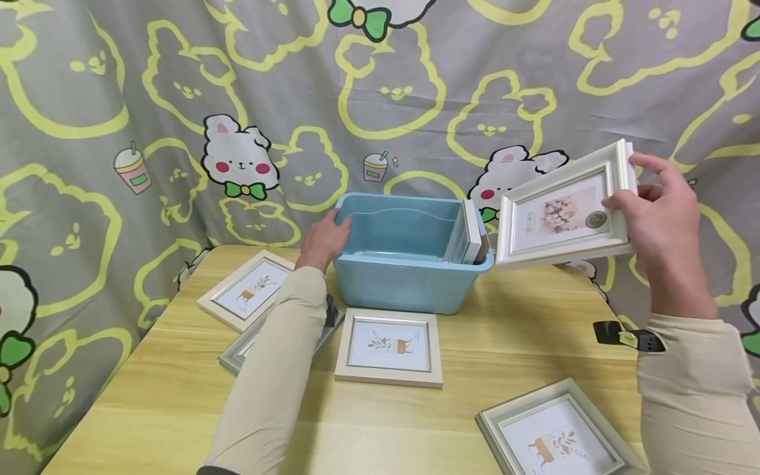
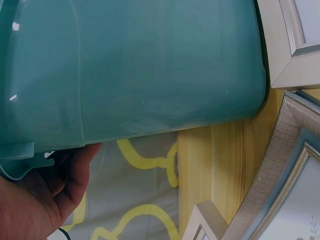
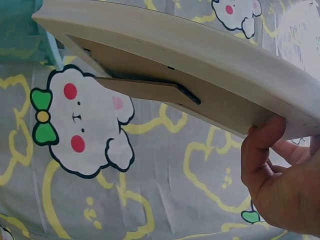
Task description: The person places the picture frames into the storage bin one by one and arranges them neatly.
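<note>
My left hand grips the left rim of a light-blue plastic bin; in the left wrist view its fingers curl at the rim. At least one picture frame stands on edge inside the bin, against its right wall. Beyond that wall, my right hand holds a white picture frame by its right side, thumb on the front and fingers behind. It is tilted in the air and shows a flower picture with a round dark sticker. The right wrist view shows its brown back with a stand flap.
On the wooden table lie a cream picture frame before the bin, another at the left, and a greyish one partly under my left forearm. One more picture frame lies front right. A patterned curtain hangs behind.
</note>
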{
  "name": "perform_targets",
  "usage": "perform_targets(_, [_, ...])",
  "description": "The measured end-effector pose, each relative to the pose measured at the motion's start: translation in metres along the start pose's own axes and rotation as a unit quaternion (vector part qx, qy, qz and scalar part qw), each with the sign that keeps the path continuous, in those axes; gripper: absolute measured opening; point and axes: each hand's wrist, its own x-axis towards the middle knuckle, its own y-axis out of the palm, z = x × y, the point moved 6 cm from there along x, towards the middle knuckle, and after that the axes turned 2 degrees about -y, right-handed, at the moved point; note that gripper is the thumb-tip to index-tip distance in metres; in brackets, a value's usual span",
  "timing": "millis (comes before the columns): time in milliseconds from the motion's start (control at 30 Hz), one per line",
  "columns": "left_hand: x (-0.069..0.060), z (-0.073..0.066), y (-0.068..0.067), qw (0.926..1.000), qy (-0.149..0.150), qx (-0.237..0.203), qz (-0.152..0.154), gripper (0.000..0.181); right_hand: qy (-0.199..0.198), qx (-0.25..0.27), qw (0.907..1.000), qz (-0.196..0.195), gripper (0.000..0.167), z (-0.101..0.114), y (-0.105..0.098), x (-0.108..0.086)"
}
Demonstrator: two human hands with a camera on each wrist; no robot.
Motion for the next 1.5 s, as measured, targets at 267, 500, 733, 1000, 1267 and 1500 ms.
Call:
perform_targets(267, [0.000, 0.001, 0.001, 1.0000, -0.002, 0.005, 0.001, 0.063, -0.006, 0.019, 0.9998, 0.002, 0.061, 0.010, 0.002, 0.003])
perform_targets(500, [0.000, 0.001, 0.001, 1.0000, -0.002, 0.001, 0.001, 0.062, -0.019, 0.033, 0.9988, -0.032, 0.059, 0.024, 0.004, -0.002])
perform_targets(733, [0.000, 0.000, 0.001, 1.0000, -0.001, 0.003, -0.001, 0.063, -0.021, 0.102, 0.9936, -0.043, 0.058, 0.032, 0.011, -0.005])
perform_targets(1000, [0.000, 0.000, 0.001, 1.0000, -0.004, -0.002, 0.002, 0.063, -0.042, 0.097, 0.9937, -0.037, 0.058, 0.036, 0.026, -0.007])
perform_targets(1267, [0.002, 0.001, 0.002, 1.0000, -0.003, 0.000, 0.002, 0.062, -0.041, 0.064, 0.9967, -0.026, 0.058, 0.035, 0.037, -0.010])
perform_targets(1500, [0.003, 0.001, 0.003, 1.0000, -0.002, -0.002, 0.000, 0.062, -0.045, 0.049, 0.9977, -0.012, 0.057, 0.035, 0.046, -0.010])
